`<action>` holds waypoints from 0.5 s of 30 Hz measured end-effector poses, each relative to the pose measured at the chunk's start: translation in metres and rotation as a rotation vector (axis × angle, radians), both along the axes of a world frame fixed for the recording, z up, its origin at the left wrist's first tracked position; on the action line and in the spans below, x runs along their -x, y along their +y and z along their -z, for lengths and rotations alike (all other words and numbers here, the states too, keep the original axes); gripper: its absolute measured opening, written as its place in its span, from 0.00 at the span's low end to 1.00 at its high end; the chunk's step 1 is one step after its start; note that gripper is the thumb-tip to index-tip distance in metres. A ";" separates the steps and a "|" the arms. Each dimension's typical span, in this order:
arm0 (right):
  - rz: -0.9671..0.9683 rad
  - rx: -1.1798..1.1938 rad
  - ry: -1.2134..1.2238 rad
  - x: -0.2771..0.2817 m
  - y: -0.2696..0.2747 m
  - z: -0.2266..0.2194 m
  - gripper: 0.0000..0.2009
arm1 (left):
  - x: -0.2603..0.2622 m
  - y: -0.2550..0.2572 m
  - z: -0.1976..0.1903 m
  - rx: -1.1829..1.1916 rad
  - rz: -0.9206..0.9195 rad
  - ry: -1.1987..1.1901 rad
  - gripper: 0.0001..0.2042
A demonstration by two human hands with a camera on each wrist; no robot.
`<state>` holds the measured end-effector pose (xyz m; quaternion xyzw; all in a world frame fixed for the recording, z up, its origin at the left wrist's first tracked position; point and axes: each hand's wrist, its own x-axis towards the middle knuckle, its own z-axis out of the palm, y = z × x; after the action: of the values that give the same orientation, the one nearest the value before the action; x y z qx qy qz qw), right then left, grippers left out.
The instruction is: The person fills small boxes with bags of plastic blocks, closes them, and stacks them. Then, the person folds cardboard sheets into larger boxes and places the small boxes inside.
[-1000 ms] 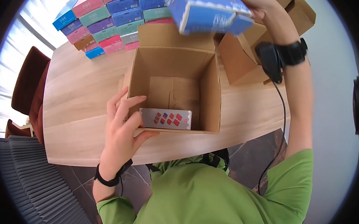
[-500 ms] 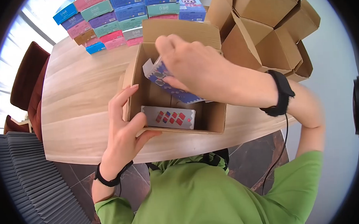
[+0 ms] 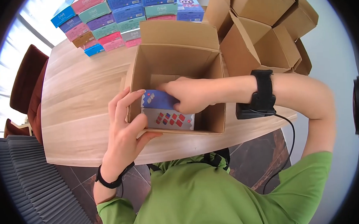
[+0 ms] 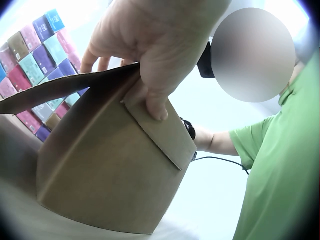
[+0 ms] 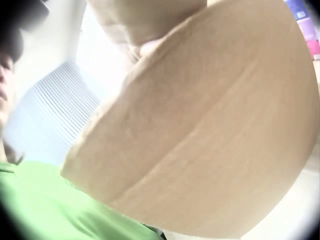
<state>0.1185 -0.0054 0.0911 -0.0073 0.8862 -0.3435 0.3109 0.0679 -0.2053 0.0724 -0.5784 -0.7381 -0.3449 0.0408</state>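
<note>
An open cardboard carton [image 3: 178, 56] stands in front of the person near the table's front edge. The left hand [image 3: 124, 123] grips its near left corner; in the left wrist view the thumb of that hand [image 4: 155, 45] lies on the outer wall. Inside, a grey box [image 3: 153, 120] with red pictures sits against the near wall. Right behind it is a blue box [image 3: 156, 99], side by side with the grey one. The right hand [image 3: 192, 95] reaches down into the carton and holds the blue box, its fingertips partly hidden behind it.
Colourful boxes [image 3: 128, 13] are stacked in several rows at the back of the wooden table [image 3: 80, 115]. Other open cartons [image 3: 274, 49] stand at the back right, flaps spread. A cable [image 3: 289, 147] trails from the right wrist. A dark red chair [image 3: 30, 81] is at the left.
The right hand has brought the blue box from the back right down into the carton and set it upright behind the grey box. The left hand keeps its grip on the carton corner.
</note>
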 end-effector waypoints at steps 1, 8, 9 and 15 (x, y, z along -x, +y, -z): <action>0.042 0.013 -0.029 0.000 -0.002 0.001 0.25 | 0.000 0.000 -0.001 0.010 0.002 0.004 0.17; -0.198 -0.172 0.194 -0.008 0.019 -0.026 0.23 | -0.002 -0.001 -0.005 0.052 -0.008 0.009 0.17; -0.289 -0.273 0.407 -0.011 0.022 -0.045 0.22 | -0.002 -0.001 -0.006 0.055 -0.011 0.013 0.17; 0.222 -0.692 0.908 0.040 0.076 -0.152 0.11 | -0.002 -0.001 -0.007 0.060 -0.004 0.006 0.18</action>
<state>0.0789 0.0709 0.2429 0.0412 0.9869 -0.0266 -0.1536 0.0700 -0.2068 0.0794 -0.5787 -0.7493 -0.3208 0.0262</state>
